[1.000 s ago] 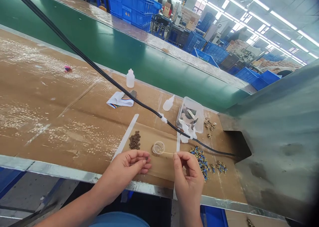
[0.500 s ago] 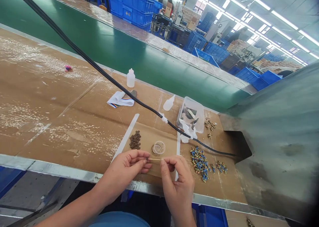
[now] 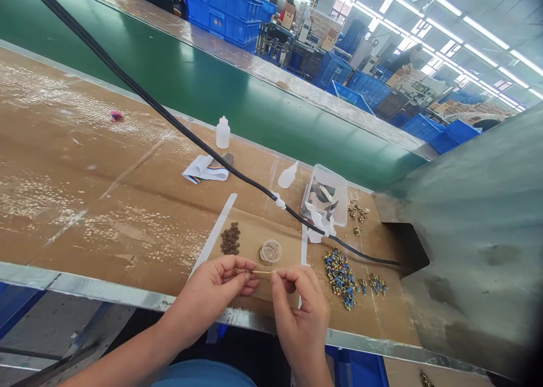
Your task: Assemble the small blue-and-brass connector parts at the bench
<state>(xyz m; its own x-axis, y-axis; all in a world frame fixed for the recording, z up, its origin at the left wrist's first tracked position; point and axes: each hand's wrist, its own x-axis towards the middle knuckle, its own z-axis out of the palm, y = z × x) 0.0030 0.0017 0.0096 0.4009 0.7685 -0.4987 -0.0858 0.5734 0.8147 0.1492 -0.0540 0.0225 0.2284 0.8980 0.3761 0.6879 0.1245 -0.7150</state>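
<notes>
My right hand [image 3: 302, 313] pinches one end of a thin, pale wooden stick [image 3: 263, 272] like a toothpick. Its other end reaches the fingertips of my left hand [image 3: 227, 279], which are closed in a pinch; what they hold is too small and hidden to make out. Just beyond the stick stands a small clear round cup [image 3: 270, 252]. Left of the cup lies a pile of small brown discs [image 3: 230, 239]. A heap of small blue, yellow and black pieces [image 3: 340, 278] is to the right of my right hand.
A black cable [image 3: 186, 135] crosses above the cardboard-covered table [image 3: 139, 228]. Further back are a white squeeze bottle [image 3: 223, 133], a lying bottle [image 3: 288, 175] and a clear plastic box [image 3: 339, 186] with tools. A metal panel [image 3: 475, 251] bounds the right; a green conveyor [image 3: 220, 87] runs behind.
Both hands stay nearly in place, with my right hand shifted very slightly left along with the stick. In the background, a person has come into view near the blue crates.
</notes>
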